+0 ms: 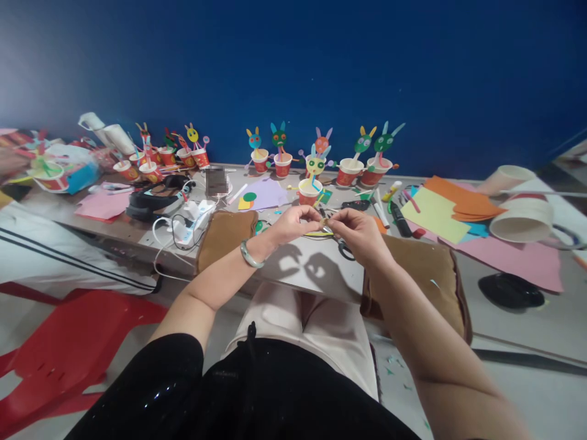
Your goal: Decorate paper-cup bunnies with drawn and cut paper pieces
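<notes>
Brownish piece (324,222) between two hands, six eared heads (362,142) beyond

One brownish piece is held above the table (275,272), near its front edge; it is too small for me to tell its shape. The left hand (297,225) pinches it between thumb and forefinger, and the right hand (358,232) pinches it likewise from the other side. On the left wrist sits one pale bracelet (252,254). Below the right hand lies one pair of scissors (346,250).

Beyond the hands I count six heads with long ears, one in front and five behind, and five red cups (350,176) under them which I can see. Two brown cushions (424,278) lie at the table's edge, one on each side. Further right there are one yellow sheet (435,211), one black marker (400,220) and one rounded black object (511,291). To the left I see one white power strip (197,221), one red chair (82,348) and one neighbouring person's striped white clothing (68,256).
</notes>
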A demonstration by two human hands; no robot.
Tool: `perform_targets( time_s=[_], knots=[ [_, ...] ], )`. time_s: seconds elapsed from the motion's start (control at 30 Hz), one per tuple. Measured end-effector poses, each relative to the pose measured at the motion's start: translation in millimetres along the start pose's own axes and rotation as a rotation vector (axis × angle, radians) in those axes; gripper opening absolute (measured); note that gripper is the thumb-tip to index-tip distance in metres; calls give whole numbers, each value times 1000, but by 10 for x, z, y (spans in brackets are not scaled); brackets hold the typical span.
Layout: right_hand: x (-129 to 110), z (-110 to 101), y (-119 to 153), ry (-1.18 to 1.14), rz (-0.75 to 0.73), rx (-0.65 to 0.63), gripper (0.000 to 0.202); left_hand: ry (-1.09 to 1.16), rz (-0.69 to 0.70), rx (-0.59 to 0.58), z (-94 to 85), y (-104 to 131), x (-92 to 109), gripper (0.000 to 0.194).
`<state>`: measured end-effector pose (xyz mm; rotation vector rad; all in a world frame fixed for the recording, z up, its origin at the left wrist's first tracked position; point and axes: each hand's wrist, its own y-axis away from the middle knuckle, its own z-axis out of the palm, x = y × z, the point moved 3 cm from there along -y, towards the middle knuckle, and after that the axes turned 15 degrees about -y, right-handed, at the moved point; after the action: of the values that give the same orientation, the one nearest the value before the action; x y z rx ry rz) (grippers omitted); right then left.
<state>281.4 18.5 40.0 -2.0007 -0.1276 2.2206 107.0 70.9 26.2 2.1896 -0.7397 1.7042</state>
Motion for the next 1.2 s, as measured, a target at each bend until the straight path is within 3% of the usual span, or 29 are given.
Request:
perform_targets(
  time_s=[0.27, 0.47, 0.7, 0.93, 1.1, 1.2],
  knots=[
    [182, 6, -9, -96, 19, 4, 47, -30, -62, 3, -34, -59, 51, 19],
    [223, -77, -108, -106, 36, 13, 46, -214, -82, -14, -126, -159, 136, 15],
    [159, -106, -203, 120, -35, -55, 34, -440, 25, -64, -163, -219, 183, 7],
    [173, -111, -202, 261, -108, -126, 31, -469, 35, -88, -126, -276, 44, 4],
    [160, -247, -265, 320, -120, -140, 30, -392, 53, -94, -237, -343, -65, 29],
    [123, -402, -448, 309, -153, -54, 32, -335, 79, 27, -421, -524, -108, 43]
  ],
)
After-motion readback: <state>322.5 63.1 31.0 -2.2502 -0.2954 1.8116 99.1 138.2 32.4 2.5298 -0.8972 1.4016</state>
